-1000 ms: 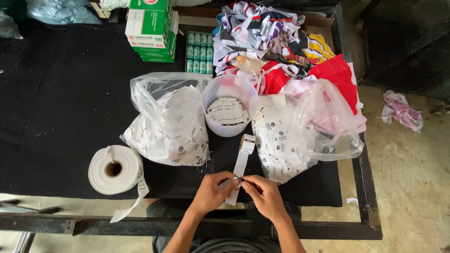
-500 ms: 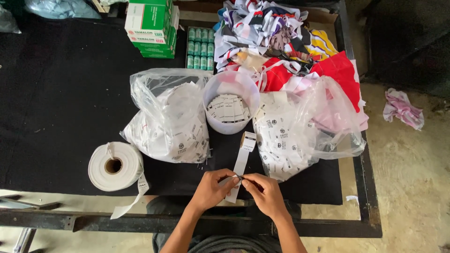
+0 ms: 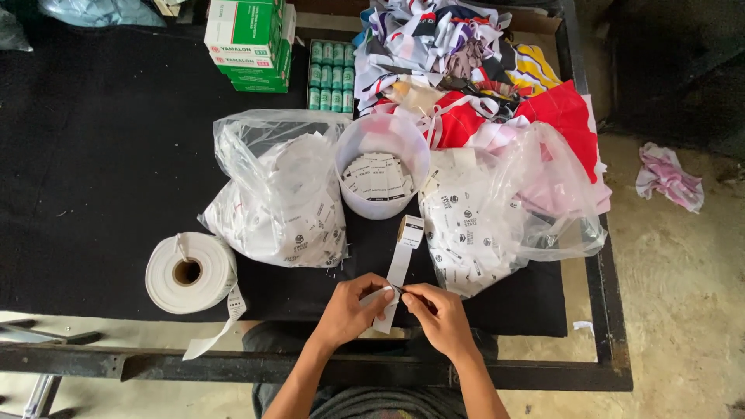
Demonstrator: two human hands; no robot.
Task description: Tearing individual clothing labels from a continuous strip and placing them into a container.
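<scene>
At the far left a roll of white labels (image 3: 188, 271) lies on the black table cover (image 3: 93, 171), its loose tail hanging over the near edge. Next to it sits a clear bag of loose tags (image 3: 279, 198), then a white tub of stacked tags (image 3: 382, 167), then a second clear bag of tags (image 3: 485, 221) with a heap of coloured cloth (image 3: 481, 70) behind it.

At the near edge, the left hand (image 3: 347, 310) is closed, pinching a small white tag (image 3: 378, 296) between thumb and forefinger. The right hand (image 3: 441, 316) is also closed, its fingertips meeting the same tag and the long label strip (image 3: 397, 273) that runs up to a small roll (image 3: 410, 230). What the right fingertips grip exactly is too small to tell.

To do this well, I judge the pinch should stay light and close to the tag's end, so the strip is not creased.

Room is tight: both bags crowd the hands, and the table edge and metal frame (image 3: 388, 372) lie just below the wrists. Open cover lies to the far left.
</scene>
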